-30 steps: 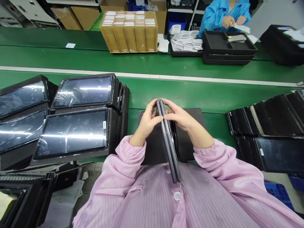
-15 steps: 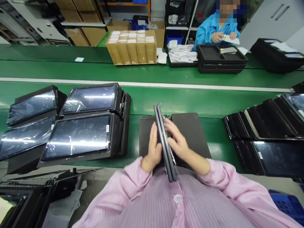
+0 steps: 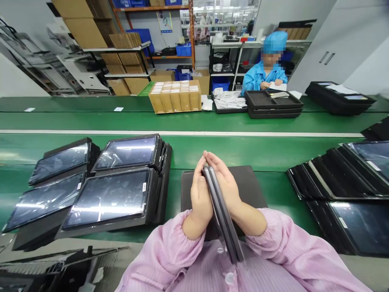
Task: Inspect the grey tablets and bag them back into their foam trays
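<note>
Two thin dark tablets (image 3: 224, 217) stand on edge, pressed face to face, between my palms. My left hand (image 3: 199, 198) lies flat along their left side, thumb up. On the other side my right hand (image 3: 225, 184) presses with straight fingers, and the fingertips of both hands come together past the far end. The near end of the tablets leans close to my pink smock. Beneath my hands is a dark flat pad (image 3: 251, 184) on the green bench, partly hidden by my arms.
Stacks of film-covered tablets (image 3: 109, 196) lie in black trays at left. More tablets (image 3: 364, 225) overlap at right. Across the green bench (image 3: 188, 121) stand a cardboard divider box (image 3: 176, 99), white papers (image 3: 229, 99) and black trays (image 3: 273, 107). A co-worker in blue (image 3: 264, 75) handles a white piece.
My hands have slid to the far end of the tablets, their fingertips now meeting there. The right fingers, bent before, are straight. The view has tipped up, showing more background.
</note>
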The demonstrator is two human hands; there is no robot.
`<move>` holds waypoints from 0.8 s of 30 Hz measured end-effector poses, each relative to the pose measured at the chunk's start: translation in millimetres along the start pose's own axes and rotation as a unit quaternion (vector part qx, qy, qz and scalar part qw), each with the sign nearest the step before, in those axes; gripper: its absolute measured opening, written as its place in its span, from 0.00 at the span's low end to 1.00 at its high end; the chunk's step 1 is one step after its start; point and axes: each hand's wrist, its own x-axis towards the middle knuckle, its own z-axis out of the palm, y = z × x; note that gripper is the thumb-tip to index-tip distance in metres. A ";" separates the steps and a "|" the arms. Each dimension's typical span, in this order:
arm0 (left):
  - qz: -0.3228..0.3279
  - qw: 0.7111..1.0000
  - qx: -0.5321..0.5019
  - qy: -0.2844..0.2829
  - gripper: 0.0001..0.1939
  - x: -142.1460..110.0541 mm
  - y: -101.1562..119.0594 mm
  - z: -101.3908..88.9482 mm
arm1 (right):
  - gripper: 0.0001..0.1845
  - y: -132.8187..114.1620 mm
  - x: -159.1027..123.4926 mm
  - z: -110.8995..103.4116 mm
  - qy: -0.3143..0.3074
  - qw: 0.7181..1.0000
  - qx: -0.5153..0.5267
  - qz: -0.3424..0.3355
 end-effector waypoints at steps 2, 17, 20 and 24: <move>-0.034 0.999 -0.015 0.017 0.24 5.3 -1.4 2.6 | 0.21 1.7 7.8 3.1 0.026 0.998 0.034 0.049; -0.091 0.992 -0.063 0.061 0.24 24.8 -20.6 9.8 | 0.20 13.1 32.7 1.9 0.039 0.994 0.058 0.080; -0.040 0.998 -0.004 0.038 0.25 28.5 -28.2 6.8 | 0.20 17.2 35.6 -5.0 0.036 0.995 0.058 0.078; 0.073 0.991 0.113 0.016 0.26 36.4 -35.0 4.7 | 0.22 19.0 42.5 -20.0 0.050 0.996 0.019 0.066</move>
